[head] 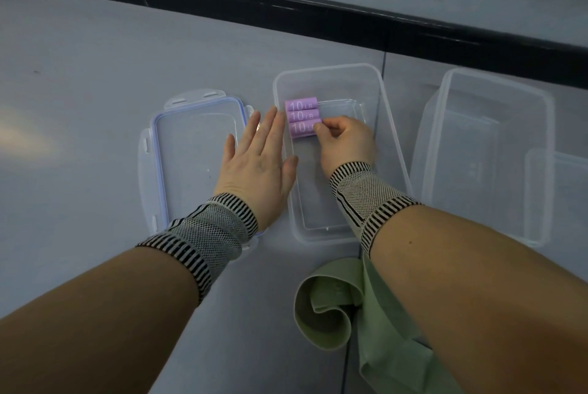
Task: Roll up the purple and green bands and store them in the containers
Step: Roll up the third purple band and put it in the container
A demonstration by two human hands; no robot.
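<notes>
Purple bands (300, 120): three, rolled tight, each marked "10 LB", packed side by side and touching along the left wall at the far end of the middle container (394, 152). Nearest roll pinched at its right end by fingertips of right hand (345, 142), reaching down inside the container; right grip grasping that roll. Left hand (259, 158): fingers straight and spread, palm down, laid against the outside of the container's left wall, partly over the lid (191, 155); left grip released, holding nothing. Lid: clear with blue seal and four latch tabs, lying flat on the tabletop (79, 107) just left of the middle container. Second container (541, 101): clear, open, to the right near the tabletop's right edge, apart from the middle one, another clear plastic piece overlapping its near right corner. Green bands (334, 298): unrolled, loosely heaped and looped at the tabletop's near edge, just short of the middle container's near end, partly hidden under the right forearm. Wrist wraps (210, 228): knit, striped black and white at the borders, one on each wrist. Black strip (318, 12): running along the tabletop's far edge.
</notes>
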